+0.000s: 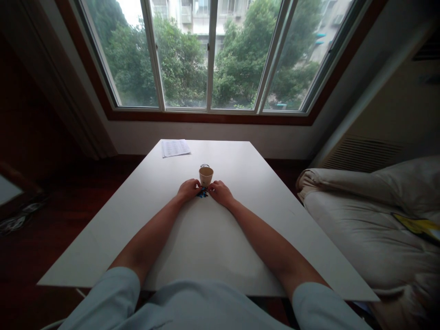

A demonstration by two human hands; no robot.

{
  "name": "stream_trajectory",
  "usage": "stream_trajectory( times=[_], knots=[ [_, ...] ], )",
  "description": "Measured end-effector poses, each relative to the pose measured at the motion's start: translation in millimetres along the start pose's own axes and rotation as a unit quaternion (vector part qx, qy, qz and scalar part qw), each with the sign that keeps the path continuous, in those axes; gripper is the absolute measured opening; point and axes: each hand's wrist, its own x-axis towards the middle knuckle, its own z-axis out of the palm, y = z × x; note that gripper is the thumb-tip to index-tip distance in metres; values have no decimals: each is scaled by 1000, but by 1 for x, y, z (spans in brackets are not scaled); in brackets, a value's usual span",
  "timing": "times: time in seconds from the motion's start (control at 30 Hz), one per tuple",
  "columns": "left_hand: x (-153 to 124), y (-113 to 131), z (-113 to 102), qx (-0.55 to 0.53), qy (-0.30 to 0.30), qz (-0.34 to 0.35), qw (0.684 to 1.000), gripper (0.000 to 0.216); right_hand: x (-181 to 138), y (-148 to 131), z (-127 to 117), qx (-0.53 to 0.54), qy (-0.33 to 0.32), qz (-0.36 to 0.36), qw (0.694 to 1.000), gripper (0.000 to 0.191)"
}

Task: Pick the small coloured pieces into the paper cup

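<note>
A small tan paper cup stands upright on the white table, its open mouth toward me. Just in front of its base lies a little pile of small dark and blue pieces, too small to name. My left hand is at the left of the cup and pile, its fingers bent and drawn together at the edge of the pieces. From the right, my right hand mirrors it, thumb and fingers pinched close to the cup's base. Whatever the fingertips hold is too small to make out.
Behind the cup lies a thin dark looped object. Printed paper sheets rest at the table's far left corner. A cushioned beige sofa stands on the right, and cables lie on the floor at left.
</note>
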Motion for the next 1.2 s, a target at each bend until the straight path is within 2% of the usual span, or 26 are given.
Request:
stream_trajectory(
  times=[0.23, 0.37, 0.5, 0.67, 0.9, 1.0, 1.2],
  knots=[
    [0, -1, 0, -6, 6, 3, 1000, 18, -2, -4, -4, 0, -2, -3, 1000, 14],
    [-1, 1, -1, -23, 13, 2, 1000, 18, -2, -6, -7, 17, 29, 7, 999, 17],
    [0, 0, -2, -49, 52, -14, 997, 17, -1, -6, -7, 39, 66, 17, 997, 18],
    [1, -3, -3, -95, 130, -23, 987, 18, -2, -4, -5, 56, 73, 22, 996, 28],
    [-2, 5, -9, -143, 142, -70, 977, 20, -1, -6, -5, 49, 68, 24, 996, 26],
    [-3, 10, -12, -141, 158, -55, 976, 20, -2, -7, -6, 47, 55, 16, 997, 23],
    [-4, 18, -12, -140, 219, 21, 965, 17, -2, -8, -5, 53, 24, 6, 998, 22]
  ],
)
